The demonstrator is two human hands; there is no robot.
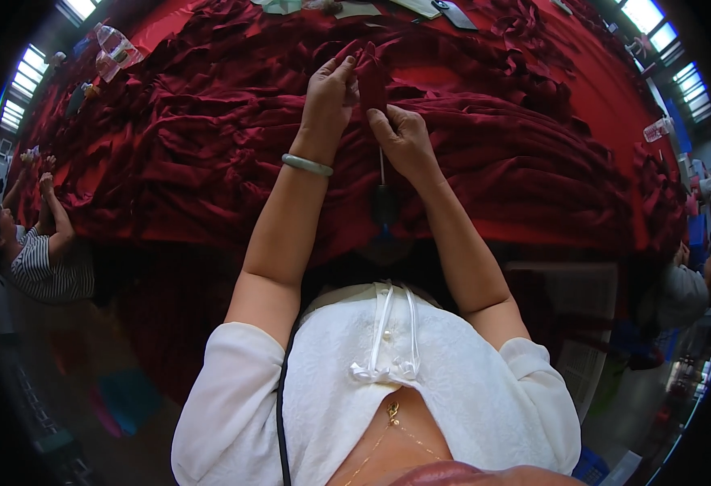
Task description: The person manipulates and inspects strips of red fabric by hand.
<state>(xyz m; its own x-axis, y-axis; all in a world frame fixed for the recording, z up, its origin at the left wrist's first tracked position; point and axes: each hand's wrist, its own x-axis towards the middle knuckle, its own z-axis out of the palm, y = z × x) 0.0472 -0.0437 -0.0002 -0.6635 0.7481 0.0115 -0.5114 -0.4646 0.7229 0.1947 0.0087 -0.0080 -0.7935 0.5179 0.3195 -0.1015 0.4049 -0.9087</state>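
That cloth piece point(373, 83) is a slim, deep-red strip, kinda pointy up top, held over the red surface point(606, 89) well in from its near edge, left hand point(331, 91) pinching near the top, right hand point(404, 139) pinching the bottom, rumpled matching fabric point(517, 162) around

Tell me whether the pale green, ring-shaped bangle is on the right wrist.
No, the bangle circles the left wrist, and the right wrist is bare.
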